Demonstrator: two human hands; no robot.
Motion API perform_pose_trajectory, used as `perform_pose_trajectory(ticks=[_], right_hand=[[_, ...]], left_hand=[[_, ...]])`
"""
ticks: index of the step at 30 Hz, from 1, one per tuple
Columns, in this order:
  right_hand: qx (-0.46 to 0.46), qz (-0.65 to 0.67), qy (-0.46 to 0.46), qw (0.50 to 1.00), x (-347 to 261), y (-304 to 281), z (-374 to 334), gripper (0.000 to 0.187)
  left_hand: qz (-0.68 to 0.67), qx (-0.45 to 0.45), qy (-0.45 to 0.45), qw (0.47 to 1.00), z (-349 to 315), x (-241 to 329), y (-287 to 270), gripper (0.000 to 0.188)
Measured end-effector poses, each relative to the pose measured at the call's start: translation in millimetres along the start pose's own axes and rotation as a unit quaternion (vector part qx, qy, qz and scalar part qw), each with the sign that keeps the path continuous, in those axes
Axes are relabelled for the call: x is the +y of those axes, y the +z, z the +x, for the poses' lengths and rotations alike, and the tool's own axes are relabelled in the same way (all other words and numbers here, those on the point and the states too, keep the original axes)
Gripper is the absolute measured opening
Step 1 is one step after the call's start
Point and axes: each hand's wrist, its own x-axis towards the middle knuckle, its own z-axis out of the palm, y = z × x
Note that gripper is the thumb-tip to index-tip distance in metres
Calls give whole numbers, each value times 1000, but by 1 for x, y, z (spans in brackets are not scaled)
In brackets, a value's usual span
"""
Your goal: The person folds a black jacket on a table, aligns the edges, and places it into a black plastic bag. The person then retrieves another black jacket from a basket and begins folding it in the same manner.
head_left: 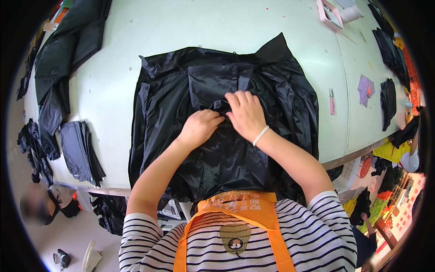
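A shiny black garment [163, 104] lies spread across the pale table in front of me, its near edge hanging over toward my apron. A flat square panel [210, 81] of the same cloth shows at its upper middle. Just below that panel both hands meet. My left hand [201, 127] is closed, fingertips pinching a fold of the black cloth. Close beside it, my right hand [244, 111] bends its fingers down onto the same gathered fold, thumb toward the left hand. The fingertips are partly hidden by the cloth.
Thread snips [332, 102] with a pink handle lie right of the garment, near a purple scrap [365, 89]. A pink box [330, 16] sits at the far right. Folded black pieces [80, 152] are stacked at left, below long black cloth [68, 50]. Another person [38, 204] is at lower left.
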Motion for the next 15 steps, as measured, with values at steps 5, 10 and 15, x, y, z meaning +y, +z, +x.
perform_pose_trajectory(ticks=[5, 10, 15], right_hand=[[55, 53, -97, 992, 11, 27, -20, 23], [-85, 239, 158, 954, 35, 26, 21, 25], [-92, 238, 185, 949, 41, 35, 30, 25]], left_hand=[[-228, -92, -173, 954, 20, -30, -13, 22], [15, 62, -133, 989, 38, -14, -24, 24], [121, 63, -11, 991, 19, -3, 2, 29]])
